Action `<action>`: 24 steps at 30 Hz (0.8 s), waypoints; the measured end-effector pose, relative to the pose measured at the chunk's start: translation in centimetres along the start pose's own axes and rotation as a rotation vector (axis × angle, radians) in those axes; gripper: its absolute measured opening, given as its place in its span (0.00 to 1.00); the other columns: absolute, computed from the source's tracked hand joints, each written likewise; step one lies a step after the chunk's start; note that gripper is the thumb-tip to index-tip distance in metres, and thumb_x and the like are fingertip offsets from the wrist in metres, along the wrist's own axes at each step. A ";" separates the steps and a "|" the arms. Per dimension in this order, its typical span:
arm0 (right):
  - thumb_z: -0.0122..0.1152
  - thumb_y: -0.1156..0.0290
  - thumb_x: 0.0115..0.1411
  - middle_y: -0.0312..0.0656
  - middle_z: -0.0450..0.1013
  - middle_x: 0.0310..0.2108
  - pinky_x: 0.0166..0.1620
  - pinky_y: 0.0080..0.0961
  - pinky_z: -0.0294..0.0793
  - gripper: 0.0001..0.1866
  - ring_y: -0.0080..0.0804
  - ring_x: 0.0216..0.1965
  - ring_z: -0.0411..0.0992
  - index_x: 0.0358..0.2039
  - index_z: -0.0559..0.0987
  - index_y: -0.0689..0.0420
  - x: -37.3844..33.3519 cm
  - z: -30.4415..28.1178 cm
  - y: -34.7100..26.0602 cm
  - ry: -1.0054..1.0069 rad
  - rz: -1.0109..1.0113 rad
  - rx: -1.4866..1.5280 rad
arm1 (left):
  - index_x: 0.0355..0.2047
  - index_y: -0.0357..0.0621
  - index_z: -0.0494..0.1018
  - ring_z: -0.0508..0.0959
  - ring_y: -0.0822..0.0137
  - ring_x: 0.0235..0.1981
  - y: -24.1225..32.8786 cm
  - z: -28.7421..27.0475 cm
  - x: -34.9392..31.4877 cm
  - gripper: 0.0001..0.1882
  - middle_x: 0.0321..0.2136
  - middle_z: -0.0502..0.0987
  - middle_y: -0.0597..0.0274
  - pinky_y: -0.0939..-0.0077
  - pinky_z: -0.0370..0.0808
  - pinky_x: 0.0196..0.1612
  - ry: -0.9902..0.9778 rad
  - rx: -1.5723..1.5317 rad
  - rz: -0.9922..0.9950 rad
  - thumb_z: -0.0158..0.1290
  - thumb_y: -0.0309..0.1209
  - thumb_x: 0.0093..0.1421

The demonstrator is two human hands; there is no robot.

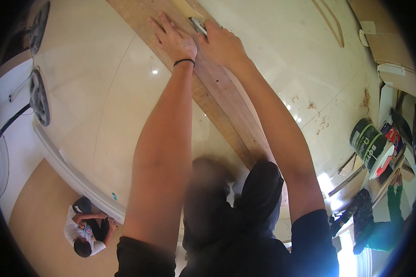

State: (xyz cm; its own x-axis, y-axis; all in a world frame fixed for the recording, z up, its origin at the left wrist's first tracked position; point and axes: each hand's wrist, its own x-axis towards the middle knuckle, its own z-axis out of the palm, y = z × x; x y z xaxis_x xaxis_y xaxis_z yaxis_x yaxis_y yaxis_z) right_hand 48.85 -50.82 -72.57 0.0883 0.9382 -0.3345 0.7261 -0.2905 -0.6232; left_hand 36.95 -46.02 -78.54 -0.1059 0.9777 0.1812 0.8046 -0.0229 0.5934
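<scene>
My left hand lies on a long wooden plank, its fingers spread over the wood and a dark band round the wrist. Just to its right, my right hand is closed round a small silver-grey tool that looks like a utility knife. The tool's front end points up and left, over the plank's right-hand side; its rear is hidden in my fingers. A darker brown board runs along the plank's left edge. My knees, in dark trousers, are at the plank's near end.
Wood shavings lie on the pale floor to the right. A green bucket stands beyond them, near cardboard. A thin bent strip lies far right. One person sits lower left; another in green is lower right.
</scene>
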 end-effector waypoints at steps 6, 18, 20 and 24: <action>0.47 0.55 0.66 0.55 0.78 0.33 0.41 0.51 0.75 0.17 0.55 0.36 0.78 0.44 0.70 0.57 0.5 0.5 -0.2 0.047 -0.021 -0.035 | 0.68 0.43 0.55 0.53 0.48 0.69 -0.1 0.0 0.0 0.26 0.70 0.47 0.39 0.51 0.46 0.70 0.010 -0.008 0.029 0.36 0.26 0.69; 0.44 0.56 0.67 0.53 0.79 0.33 0.41 0.49 0.76 0.17 0.53 0.37 0.78 0.48 0.69 0.56 0.8 0.1 -0.8 -0.016 -0.020 -0.118 | 0.67 0.42 0.56 0.53 0.48 0.70 0.0 0.0 0.1 0.26 0.70 0.47 0.39 0.50 0.46 0.70 0.010 -0.054 0.016 0.37 0.26 0.69; 0.44 0.57 0.67 0.52 0.79 0.33 0.41 0.50 0.75 0.18 0.53 0.37 0.78 0.49 0.69 0.56 0.9 0.0 -0.7 -0.018 -0.032 -0.105 | 0.67 0.42 0.56 0.53 0.49 0.70 0.0 0.0 0.1 0.26 0.70 0.47 0.39 0.50 0.46 0.70 0.013 -0.032 0.018 0.37 0.26 0.69; 0.44 0.57 0.67 0.53 0.79 0.34 0.41 0.50 0.75 0.18 0.54 0.38 0.78 0.50 0.69 0.55 0.9 0.0 -0.4 -0.011 -0.052 -0.109 | 0.67 0.42 0.56 0.53 0.49 0.70 -0.1 0.1 0.2 0.26 0.70 0.48 0.38 0.51 0.45 0.70 0.020 -0.035 0.033 0.37 0.26 0.69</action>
State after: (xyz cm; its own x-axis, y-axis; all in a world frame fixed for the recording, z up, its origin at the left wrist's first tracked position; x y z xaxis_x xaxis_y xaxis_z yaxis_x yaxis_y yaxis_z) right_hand 48.61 -49.82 -72.63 0.0411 0.9492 -0.3121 0.7992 -0.2187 -0.5598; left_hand 36.88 -45.85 -78.63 -0.0916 0.9721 0.2161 0.7867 -0.0624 0.6142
